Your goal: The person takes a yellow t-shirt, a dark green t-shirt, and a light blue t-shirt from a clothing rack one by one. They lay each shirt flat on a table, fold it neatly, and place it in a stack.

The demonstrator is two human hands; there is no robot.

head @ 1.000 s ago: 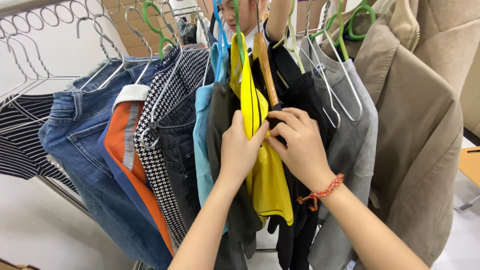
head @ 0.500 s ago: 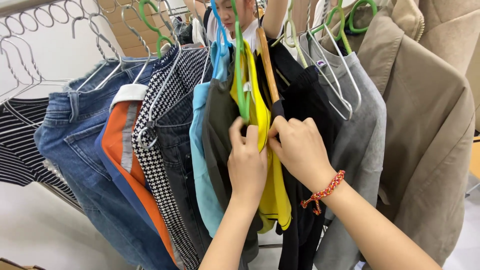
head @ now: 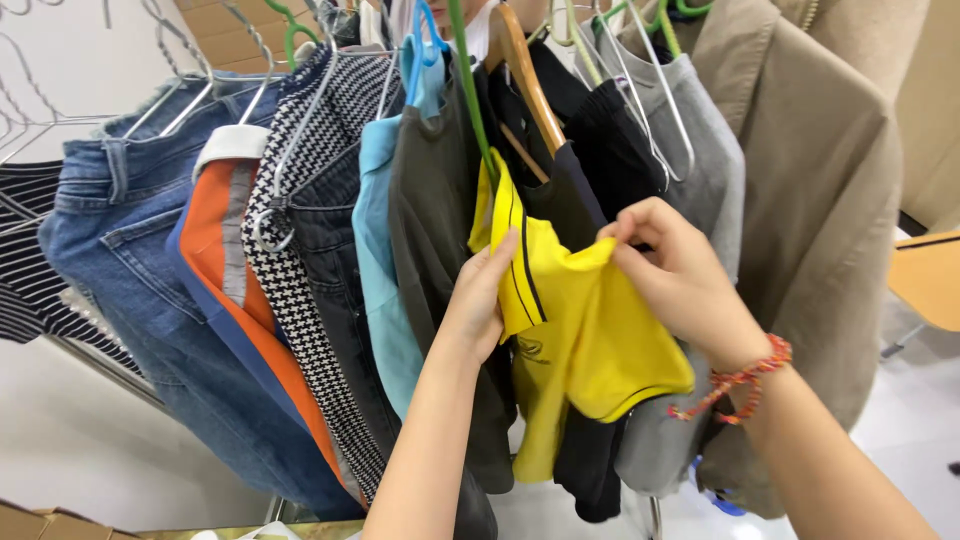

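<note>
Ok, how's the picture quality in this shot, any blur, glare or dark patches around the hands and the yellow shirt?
Head view: even indoor light, no glare; the yellow shirt and both hands, left hand and right hand, are sharp enough to read. The black clothes behind lose detail in shadow. The wire hangers at the top edge look slightly soft, and the wide lens bends the frame's edges.

Bright, even indoor light; sharp, slight edge distortion.

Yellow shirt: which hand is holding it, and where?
The right hand pinches the yellow shirt at its upper edge. The left hand lies flat on its side.
</note>
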